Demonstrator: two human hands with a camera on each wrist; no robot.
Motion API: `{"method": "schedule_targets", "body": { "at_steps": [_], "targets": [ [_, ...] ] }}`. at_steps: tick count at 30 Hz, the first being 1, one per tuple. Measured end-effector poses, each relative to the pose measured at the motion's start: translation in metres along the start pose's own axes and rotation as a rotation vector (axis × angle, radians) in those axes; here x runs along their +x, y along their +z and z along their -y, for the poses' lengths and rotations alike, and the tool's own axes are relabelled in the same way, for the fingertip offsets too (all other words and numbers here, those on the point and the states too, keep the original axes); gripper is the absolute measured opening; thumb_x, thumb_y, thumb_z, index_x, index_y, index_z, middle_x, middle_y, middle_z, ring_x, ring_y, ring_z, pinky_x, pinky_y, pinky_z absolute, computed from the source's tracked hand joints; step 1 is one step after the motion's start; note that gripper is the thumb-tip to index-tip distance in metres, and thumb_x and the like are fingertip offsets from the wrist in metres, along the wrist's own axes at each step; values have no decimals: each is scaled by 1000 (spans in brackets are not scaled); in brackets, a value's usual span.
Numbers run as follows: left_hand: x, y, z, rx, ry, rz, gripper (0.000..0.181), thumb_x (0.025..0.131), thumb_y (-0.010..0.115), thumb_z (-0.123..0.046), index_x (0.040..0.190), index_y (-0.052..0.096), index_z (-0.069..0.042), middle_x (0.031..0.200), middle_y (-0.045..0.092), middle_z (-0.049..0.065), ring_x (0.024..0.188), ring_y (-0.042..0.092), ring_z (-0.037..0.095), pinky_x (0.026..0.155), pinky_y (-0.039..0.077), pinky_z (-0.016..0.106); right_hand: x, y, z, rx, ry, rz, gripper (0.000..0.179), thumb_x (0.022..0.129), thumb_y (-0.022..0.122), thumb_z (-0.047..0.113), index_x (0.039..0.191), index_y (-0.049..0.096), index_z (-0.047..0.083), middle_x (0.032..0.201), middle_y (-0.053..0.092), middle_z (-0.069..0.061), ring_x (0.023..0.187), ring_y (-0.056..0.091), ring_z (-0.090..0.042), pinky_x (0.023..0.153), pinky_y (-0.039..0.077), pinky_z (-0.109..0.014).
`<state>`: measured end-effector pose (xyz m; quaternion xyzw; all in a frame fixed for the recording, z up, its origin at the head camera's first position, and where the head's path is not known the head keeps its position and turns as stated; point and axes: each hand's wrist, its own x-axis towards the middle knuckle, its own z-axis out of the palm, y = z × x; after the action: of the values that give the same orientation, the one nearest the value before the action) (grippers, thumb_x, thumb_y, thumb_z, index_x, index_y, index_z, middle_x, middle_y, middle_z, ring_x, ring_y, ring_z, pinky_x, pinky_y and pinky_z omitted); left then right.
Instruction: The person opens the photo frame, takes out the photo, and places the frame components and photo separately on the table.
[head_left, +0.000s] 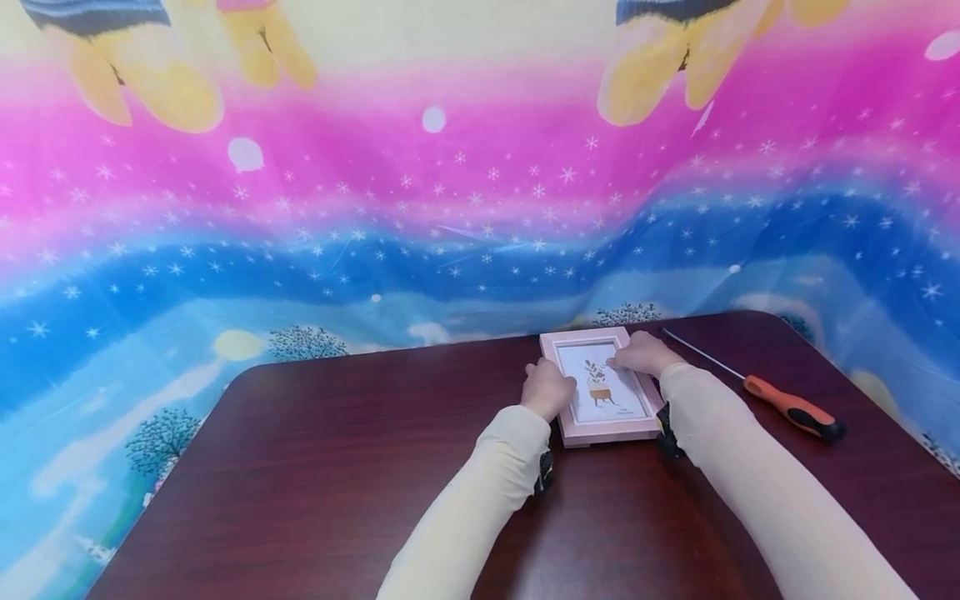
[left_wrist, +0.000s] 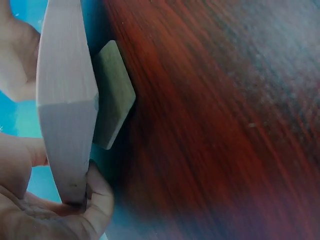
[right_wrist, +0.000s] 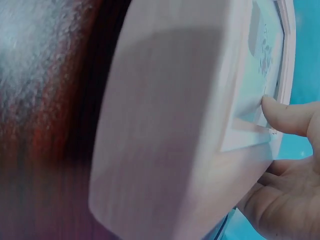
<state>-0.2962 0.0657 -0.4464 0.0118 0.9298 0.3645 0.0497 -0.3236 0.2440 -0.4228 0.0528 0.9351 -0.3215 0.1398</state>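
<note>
A pink picture frame (head_left: 567, 428), with a print of a potted plant (head_left: 600, 392) behind its front, is at the far side of the table. My left hand (head_left: 547, 390) grips its left edge; in the left wrist view, fingers curl beneath the rim. On the opposite edge, my right hand (head_left: 647, 353) holds the frame, its thumb lying over the front in the right wrist view. A flat greenish-brown piece (left_wrist: 114, 95) juts from under the frame toward the tabletop in the left wrist view. How it joins the back is hidden.
An orange and black screwdriver (head_left: 795, 408) lies to the right of the frame, its shaft pointing to the back edge. The dark red wooden table (head_left: 337, 467) has rounded far corners. Behind it hangs a colourful printed cloth (head_left: 450, 200).
</note>
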Motion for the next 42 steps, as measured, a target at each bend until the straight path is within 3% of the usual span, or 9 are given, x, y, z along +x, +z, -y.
{"method": "schedule_targets", "body": {
  "at_steps": [5, 7, 14, 20, 25, 28, 34, 42],
  "targets": [
    [-1, 2, -2, 11, -27, -19, 43, 93, 64, -17, 122, 53, 14, 109, 52, 24, 79, 61, 32, 77, 53, 42, -1, 2, 3, -10, 19, 0, 55, 97, 54, 18, 132, 41, -22, 128, 47, -37, 113, 51, -42, 101, 42, -53],
    [-7, -4, -7, 6, -47, -13, 43, 94, 65, -17, 123, 54, 13, 108, 53, 24, 80, 61, 31, 78, 53, 43, -2, 2, 4, -8, 20, 5, 56, 97, 52, 17, 134, 38, -22, 131, 46, -38, 116, 50, -43, 102, 41, -53],
    [-12, -4, -9, 63, -30, -42, 40, 93, 68, -21, 115, 60, 11, 100, 57, 21, 85, 64, 32, 77, 54, 42, -4, 0, 5, -22, 22, -23, 57, 96, 53, 16, 134, 38, -23, 131, 46, -38, 114, 51, -42, 101, 42, -53],
    [-11, -3, -10, 54, -38, -51, 31, 92, 69, -19, 106, 64, 7, 95, 59, 19, 85, 64, 31, 77, 54, 42, -3, 1, 5, 18, 50, -64, 54, 93, 58, 16, 130, 44, -22, 127, 50, -37, 111, 53, -42, 100, 43, -52],
    [-11, -4, -9, 48, -36, -46, 23, 92, 69, -20, 86, 66, 2, 84, 60, 15, 77, 63, 27, 71, 54, 39, -2, 1, 1, 27, 62, -77, 50, 91, 64, 18, 123, 53, -19, 118, 57, -34, 103, 58, -38, 91, 49, -49],
    [-11, -5, -8, 31, -37, -22, 21, 90, 70, -18, 78, 66, -1, 77, 61, 11, 71, 61, 24, 66, 52, 36, -1, -1, -3, 40, 57, -34, 51, 90, 65, 19, 123, 53, -18, 114, 59, -31, 98, 61, -37, 84, 52, -49],
    [-5, -5, -3, -21, -53, -11, 21, 81, 78, -16, 89, 70, 1, 85, 63, 10, 83, 60, 24, 77, 53, 36, -2, -7, -3, 86, 60, 91, 71, 88, 69, 16, 136, 33, -21, 123, 48, -33, 107, 57, -41, 87, 50, -54],
    [-6, -5, -4, -30, -55, -33, 24, 79, 82, -16, 92, 71, 1, 84, 68, 10, 81, 66, 24, 77, 55, 36, -6, 0, 3, 8, 57, -14, 65, 88, 71, 14, 130, 39, -24, 126, 47, -38, 110, 54, -43, 97, 46, -52]
  ]
}}
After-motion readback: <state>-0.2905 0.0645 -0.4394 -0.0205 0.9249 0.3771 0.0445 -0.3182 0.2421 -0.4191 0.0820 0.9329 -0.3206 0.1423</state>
